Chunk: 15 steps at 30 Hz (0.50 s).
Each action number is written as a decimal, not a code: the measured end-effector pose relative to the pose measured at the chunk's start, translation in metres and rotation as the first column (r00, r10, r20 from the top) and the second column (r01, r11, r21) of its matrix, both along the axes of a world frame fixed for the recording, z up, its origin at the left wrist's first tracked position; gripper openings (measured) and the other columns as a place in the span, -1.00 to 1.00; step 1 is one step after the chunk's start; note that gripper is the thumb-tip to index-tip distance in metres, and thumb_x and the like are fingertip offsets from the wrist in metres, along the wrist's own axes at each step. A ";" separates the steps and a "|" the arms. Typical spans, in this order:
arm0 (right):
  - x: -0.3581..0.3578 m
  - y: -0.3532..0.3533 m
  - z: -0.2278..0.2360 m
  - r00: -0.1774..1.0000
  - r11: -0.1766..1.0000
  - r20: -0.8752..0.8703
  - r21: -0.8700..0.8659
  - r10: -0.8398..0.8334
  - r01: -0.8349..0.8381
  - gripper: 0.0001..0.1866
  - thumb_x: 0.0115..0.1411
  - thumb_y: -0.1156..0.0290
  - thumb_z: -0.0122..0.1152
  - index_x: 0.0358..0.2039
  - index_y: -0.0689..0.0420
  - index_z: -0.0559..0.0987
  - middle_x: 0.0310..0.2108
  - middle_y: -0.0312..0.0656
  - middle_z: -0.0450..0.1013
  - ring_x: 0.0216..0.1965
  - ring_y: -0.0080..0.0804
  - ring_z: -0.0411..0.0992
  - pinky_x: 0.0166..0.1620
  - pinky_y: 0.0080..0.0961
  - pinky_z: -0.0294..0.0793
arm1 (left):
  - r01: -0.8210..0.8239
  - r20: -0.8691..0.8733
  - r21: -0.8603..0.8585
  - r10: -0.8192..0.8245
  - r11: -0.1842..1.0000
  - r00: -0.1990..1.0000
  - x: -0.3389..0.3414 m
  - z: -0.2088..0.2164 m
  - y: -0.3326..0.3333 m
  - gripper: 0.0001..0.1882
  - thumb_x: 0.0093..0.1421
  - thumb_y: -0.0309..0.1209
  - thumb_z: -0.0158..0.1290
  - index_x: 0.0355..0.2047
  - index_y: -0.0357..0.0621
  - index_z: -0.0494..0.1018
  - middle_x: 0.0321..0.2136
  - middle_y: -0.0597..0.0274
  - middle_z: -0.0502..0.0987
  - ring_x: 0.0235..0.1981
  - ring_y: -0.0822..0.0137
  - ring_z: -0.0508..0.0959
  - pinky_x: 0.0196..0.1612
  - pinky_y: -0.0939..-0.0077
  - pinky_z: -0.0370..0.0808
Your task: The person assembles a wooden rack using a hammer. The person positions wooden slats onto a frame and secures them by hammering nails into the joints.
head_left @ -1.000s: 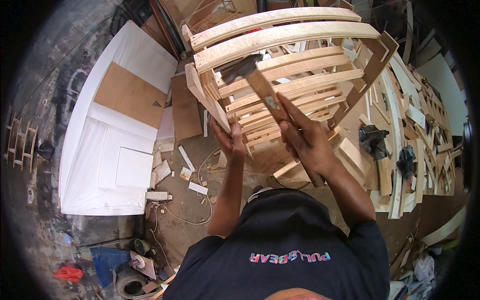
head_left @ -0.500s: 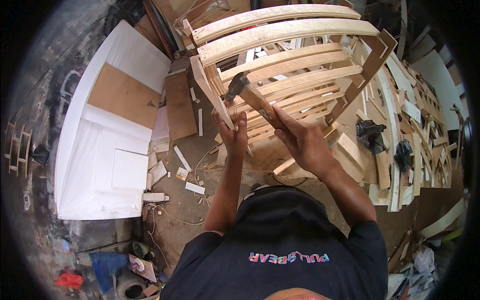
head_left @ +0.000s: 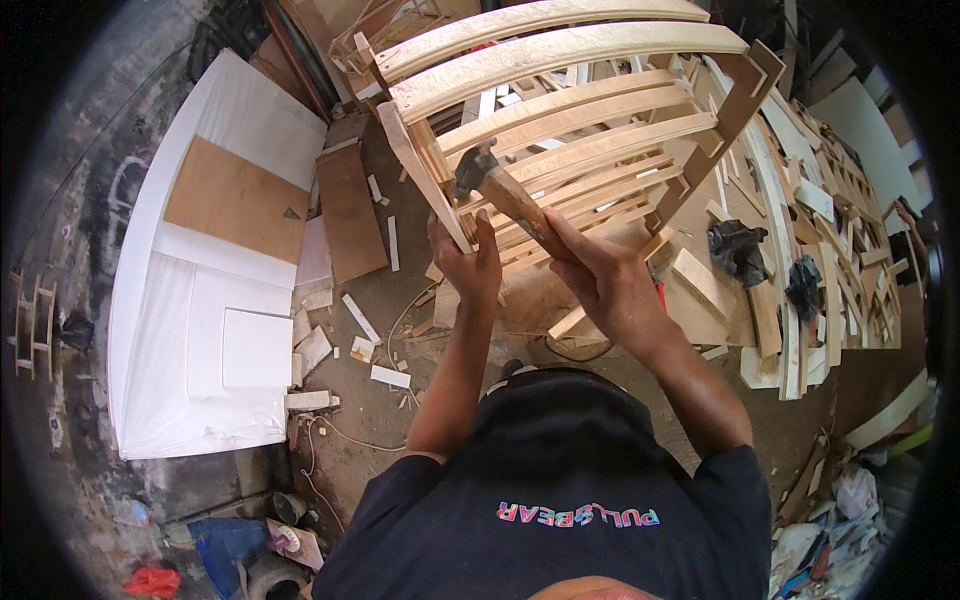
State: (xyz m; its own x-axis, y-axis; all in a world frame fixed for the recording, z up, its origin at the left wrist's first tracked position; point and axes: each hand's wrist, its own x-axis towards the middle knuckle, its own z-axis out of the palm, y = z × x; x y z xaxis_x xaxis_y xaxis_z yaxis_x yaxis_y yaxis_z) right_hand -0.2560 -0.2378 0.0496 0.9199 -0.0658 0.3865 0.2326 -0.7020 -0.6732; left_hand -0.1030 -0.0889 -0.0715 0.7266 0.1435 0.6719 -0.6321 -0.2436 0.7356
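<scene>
A pale slatted wooden frame (head_left: 570,62) with curved crosspieces stands in front of me. My left hand (head_left: 466,265) is closed around the near lower end of its left side board (head_left: 418,165), with the thumb on the inner side. In my right hand (head_left: 612,288) is a hammer (head_left: 512,200), gripped along its worn wooden handle. Its dark metal head is up beside the inner face of the side board, just above my left thumb. Whether the head touches the wood I cannot tell. Any nail there is hidden or too small to see.
A large white panel piece (head_left: 205,340) with a brown board (head_left: 240,205) leans at the left. Wood offcuts (head_left: 360,318) and a pale cable (head_left: 350,440) lie on the floor. Right of the frame are piled wooden strips (head_left: 850,270) and black plastic bags (head_left: 738,250).
The view has shifted slightly, so the wooden frame sits a little higher and further left. Both hands keep their holds, and the hammer head stays close to the side board.
</scene>
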 end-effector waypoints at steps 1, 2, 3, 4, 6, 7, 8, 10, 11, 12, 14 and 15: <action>0.001 -0.003 0.000 1.000 1.000 0.029 0.031 0.006 -0.007 -0.33 0.31 0.53 0.32 0.42 0.08 0.37 -0.23 0.16 0.60 -0.23 0.11 0.62 -0.17 -0.10 0.55 | -0.012 0.000 0.001 0.012 1.000 1.000 0.005 -0.007 0.001 -0.56 0.28 -0.40 0.27 0.09 -0.38 0.49 0.02 -0.15 0.54 -0.01 -0.11 0.59 0.03 0.10 0.52; 0.001 -0.004 0.001 0.998 0.998 0.059 0.061 0.011 -0.015 -0.31 0.31 0.52 0.31 0.44 0.04 0.35 -0.23 0.21 0.58 -0.22 0.20 0.60 -0.19 -0.03 0.54 | 0.001 -0.028 -0.025 -0.002 1.000 1.000 0.006 -0.010 0.001 -0.56 0.27 -0.41 0.27 0.09 -0.37 0.50 0.03 -0.16 0.54 -0.01 -0.12 0.59 0.04 0.10 0.52; 0.000 -0.002 0.005 0.999 0.996 0.046 0.085 -0.006 0.002 -0.31 0.31 0.52 0.31 0.44 0.05 0.35 -0.24 0.20 0.58 -0.22 0.20 0.60 -0.19 -0.03 0.54 | 0.010 -0.061 -0.049 -0.013 0.999 0.998 0.005 -0.015 0.003 -0.57 0.26 -0.42 0.27 0.09 -0.37 0.51 0.05 -0.17 0.53 -0.01 -0.14 0.59 0.04 0.10 0.52; -0.001 0.001 0.013 0.999 0.994 0.033 0.109 -0.023 0.019 -0.31 0.31 0.52 0.31 0.44 0.05 0.35 -0.25 0.20 0.58 -0.23 0.19 0.60 -0.19 -0.04 0.54 | 0.017 -0.094 -0.074 -0.024 0.997 0.995 0.004 -0.019 0.005 -0.57 0.25 -0.43 0.27 0.09 -0.36 0.51 0.06 -0.18 0.53 -0.01 -0.15 0.59 0.04 0.10 0.52; -0.002 0.003 0.012 0.999 0.995 0.042 0.097 -0.017 0.012 -0.32 0.31 0.53 0.31 0.43 0.06 0.36 -0.25 0.20 0.58 -0.22 0.20 0.60 -0.18 -0.05 0.55 | 0.001 -0.096 -0.005 -0.002 1.000 0.995 0.008 -0.024 0.005 -0.57 0.25 -0.43 0.27 0.09 -0.35 0.52 0.08 -0.19 0.53 0.00 -0.14 0.59 0.04 0.09 0.52; -0.001 0.004 0.002 0.998 0.998 0.065 0.060 0.006 -0.009 -0.32 0.31 0.53 0.30 0.43 0.06 0.36 -0.24 0.21 0.59 -0.22 0.21 0.60 -0.17 -0.06 0.55 | -0.007 -0.078 0.010 0.008 1.000 0.997 0.008 -0.024 0.004 -0.58 0.24 -0.44 0.27 0.09 -0.35 0.52 0.08 -0.19 0.53 0.00 -0.14 0.59 0.04 0.09 0.52; -0.001 0.004 -0.003 0.996 0.999 0.086 0.023 0.028 -0.030 -0.32 0.31 0.54 0.30 0.43 0.06 0.36 -0.23 0.21 0.59 -0.21 0.21 0.60 -0.17 -0.06 0.56 | -0.020 -0.063 0.023 0.022 1.000 0.998 0.008 -0.024 0.003 -0.58 0.24 -0.44 0.27 0.08 -0.34 0.52 0.07 -0.19 0.54 0.00 -0.14 0.59 0.03 0.09 0.52; -0.001 0.002 0.002 0.997 0.993 0.071 0.119 0.001 -0.010 -0.33 0.31 0.54 0.30 0.42 0.06 0.37 -0.18 0.23 0.59 -0.17 0.25 0.59 -0.13 -0.06 0.56 | -0.067 0.000 0.010 0.067 0.998 0.998 0.003 -0.010 0.000 -0.58 0.24 -0.44 0.27 0.08 -0.35 0.52 0.04 -0.18 0.54 0.00 -0.13 0.59 0.02 0.09 0.53; 0.000 0.001 0.003 0.998 0.986 0.062 0.166 -0.012 0.001 -0.33 0.31 0.55 0.30 0.42 0.06 0.37 -0.15 0.24 0.59 -0.15 0.27 0.59 -0.11 -0.05 0.56 | -0.051 -0.010 -0.009 0.051 0.999 0.999 0.006 -0.010 0.000 -0.59 0.25 -0.44 0.27 0.07 -0.35 0.52 0.02 -0.17 0.55 -0.01 -0.13 0.60 0.01 0.09 0.53; -0.001 0.002 0.001 0.996 0.987 0.086 0.162 0.000 -0.014 -0.33 0.31 0.54 0.30 0.42 0.06 0.37 -0.13 0.24 0.59 -0.14 0.27 0.59 -0.10 -0.06 0.57 | -0.034 -0.024 -0.027 0.033 0.999 0.999 0.005 -0.012 0.000 -0.60 0.25 -0.44 0.26 0.06 -0.35 0.52 0.01 -0.16 0.55 -0.03 -0.13 0.60 0.00 0.09 0.53; -0.001 0.007 -0.006 0.991 0.988 0.134 0.151 0.023 -0.044 -0.33 0.31 0.54 0.30 0.42 0.05 0.37 -0.10 0.24 0.58 -0.12 0.27 0.59 -0.08 -0.06 0.57 | -0.011 -0.063 -0.039 0.009 0.999 0.998 0.004 -0.015 0.002 -0.61 0.25 -0.43 0.26 0.04 -0.37 0.52 -0.03 -0.14 0.55 -0.06 -0.13 0.61 -0.03 0.09 0.54; -0.005 0.009 -0.001 0.999 0.996 -0.023 0.089 0.025 -0.023 -0.34 0.32 0.52 0.30 0.42 0.05 0.38 -0.09 0.24 0.58 -0.09 0.26 0.59 -0.07 -0.06 0.57 | -0.006 -0.082 -0.032 0.004 0.999 0.997 0.005 -0.014 0.004 -0.61 0.26 -0.43 0.26 0.04 -0.37 0.52 -0.04 -0.14 0.55 -0.08 -0.12 0.61 -0.04 0.10 0.54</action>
State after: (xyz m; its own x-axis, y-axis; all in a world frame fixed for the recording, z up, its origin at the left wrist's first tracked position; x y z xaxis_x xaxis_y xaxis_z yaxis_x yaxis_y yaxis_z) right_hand -0.2610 -0.2293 0.0488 0.9306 -0.0769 0.3578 0.2313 -0.6339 -0.7381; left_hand -0.0979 -0.0853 -0.0859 0.7784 0.1681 0.6048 -0.5680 -0.2216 0.7926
